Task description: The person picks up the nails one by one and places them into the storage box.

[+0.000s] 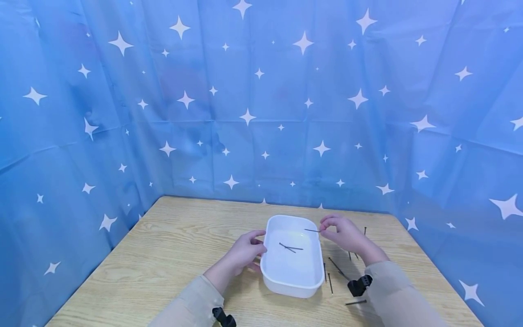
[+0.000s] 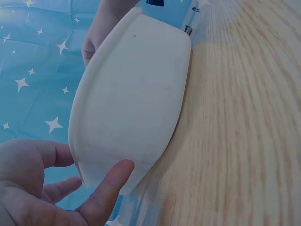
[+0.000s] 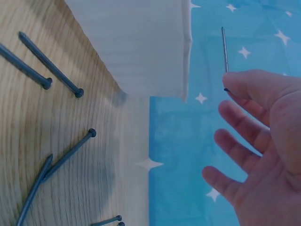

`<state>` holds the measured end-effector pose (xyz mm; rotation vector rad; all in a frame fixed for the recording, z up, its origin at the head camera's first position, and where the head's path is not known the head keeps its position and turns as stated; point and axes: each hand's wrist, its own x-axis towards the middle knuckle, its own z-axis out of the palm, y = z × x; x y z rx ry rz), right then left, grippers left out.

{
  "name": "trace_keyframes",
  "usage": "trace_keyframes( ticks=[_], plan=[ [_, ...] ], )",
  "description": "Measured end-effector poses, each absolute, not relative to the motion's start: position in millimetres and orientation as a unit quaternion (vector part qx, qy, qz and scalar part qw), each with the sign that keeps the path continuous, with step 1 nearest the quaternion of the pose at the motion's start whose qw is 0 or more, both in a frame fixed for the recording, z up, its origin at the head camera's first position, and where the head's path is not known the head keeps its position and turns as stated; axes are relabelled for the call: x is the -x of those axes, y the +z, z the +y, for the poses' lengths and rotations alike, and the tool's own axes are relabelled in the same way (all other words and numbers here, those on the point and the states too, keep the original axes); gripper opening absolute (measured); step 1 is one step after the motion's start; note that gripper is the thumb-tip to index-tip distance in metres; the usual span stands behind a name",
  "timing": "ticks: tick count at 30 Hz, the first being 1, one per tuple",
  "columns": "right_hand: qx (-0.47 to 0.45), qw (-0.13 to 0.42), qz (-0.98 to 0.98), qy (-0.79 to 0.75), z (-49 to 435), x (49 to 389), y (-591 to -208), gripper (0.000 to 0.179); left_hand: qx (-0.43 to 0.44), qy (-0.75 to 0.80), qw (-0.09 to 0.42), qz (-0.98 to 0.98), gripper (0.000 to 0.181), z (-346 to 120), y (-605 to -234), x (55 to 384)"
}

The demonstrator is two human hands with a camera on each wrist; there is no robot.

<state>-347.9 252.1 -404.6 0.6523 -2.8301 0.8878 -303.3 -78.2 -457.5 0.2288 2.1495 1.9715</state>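
A white rectangular tub stands on the table, and a few dark nails lie crossed on its floor. My left hand rests at the tub's left side with fingers spread; in the left wrist view its fingertips touch the wall and rim. My right hand is at the far right rim, pinching a nail near its head between thumb and forefinger. The nail's shank points left over the tub. In the right wrist view the other fingers are spread apart from the nail.
Several loose nails lie on the wooden table right of the tub, some beneath the right forearm. Another nail lies nearer the front. A blue curtain with white stars hangs behind and beside the table.
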Motion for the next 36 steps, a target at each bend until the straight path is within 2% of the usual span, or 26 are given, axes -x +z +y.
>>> trace_keyframes(
  ticks=[18, 33, 36],
  plan=[
    [-0.239, 0.043, -0.93, 0.278, 227.5, 353.1, -409.9, 0.008, -0.081, 0.677, 0.115, 0.723, 0.065, -78.7, -455.1, 302.8],
    [-0.261, 0.044, -0.928, 0.261, 224.8, 358.8, -413.6, 0.007, -0.081, 0.677, 0.112, 0.723, 0.067, -78.6, -456.8, 303.6],
    [-0.253, 0.037, -0.93, 0.264, 224.5, 358.7, -413.1, 0.012, -0.08, 0.675, 0.112, 0.725, 0.067, -78.7, -456.7, 303.1]
  ],
)
